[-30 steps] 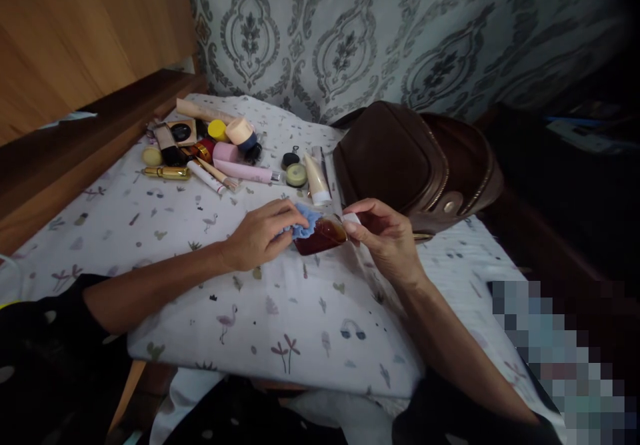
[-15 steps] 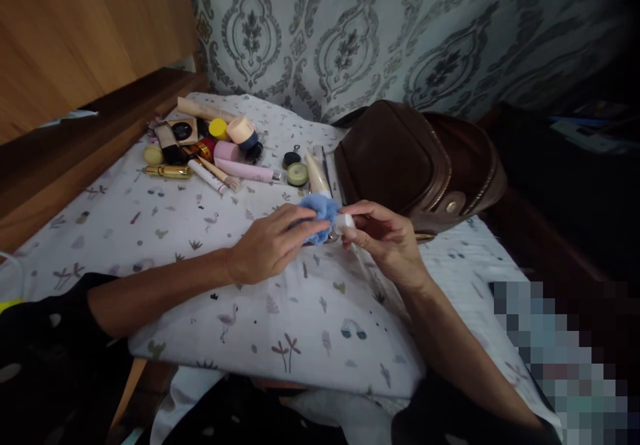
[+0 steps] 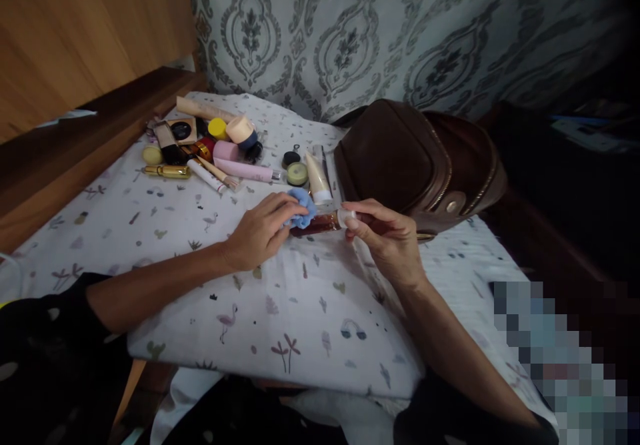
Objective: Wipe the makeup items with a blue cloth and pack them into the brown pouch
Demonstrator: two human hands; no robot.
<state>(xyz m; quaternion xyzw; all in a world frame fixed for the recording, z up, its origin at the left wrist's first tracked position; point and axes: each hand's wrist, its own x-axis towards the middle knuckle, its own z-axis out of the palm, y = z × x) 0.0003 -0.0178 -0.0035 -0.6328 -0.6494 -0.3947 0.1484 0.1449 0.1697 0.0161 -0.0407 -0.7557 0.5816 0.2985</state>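
Note:
My left hand (image 3: 264,228) is closed on a crumpled blue cloth (image 3: 302,206), which lies against the left end of a slim reddish-brown bottle (image 3: 323,223). The bottle is held roughly level above the sheet, its far left end covered by the cloth and fingers. Thumb and fingertips of my right hand (image 3: 383,231) pinch the bottle's white cap (image 3: 347,217). Just beyond the bottle lies a cream tube (image 3: 317,175) with a white cap, beside a round green-lidded jar (image 3: 297,174).
A brown leather bag (image 3: 395,158) stands open at the right. Several cosmetics lie at the back left, among them a pink tube (image 3: 245,169), a gold tube (image 3: 167,172), a yellow-lidded jar (image 3: 217,128) and a dark-bristled brush (image 3: 170,143). Patterned white cloth (image 3: 300,325) covers the surface.
My left hand and the blue cloth have slid left along the bottle, uncovering its reddish-brown body. My right hand still pinches the white cap, almost in place.

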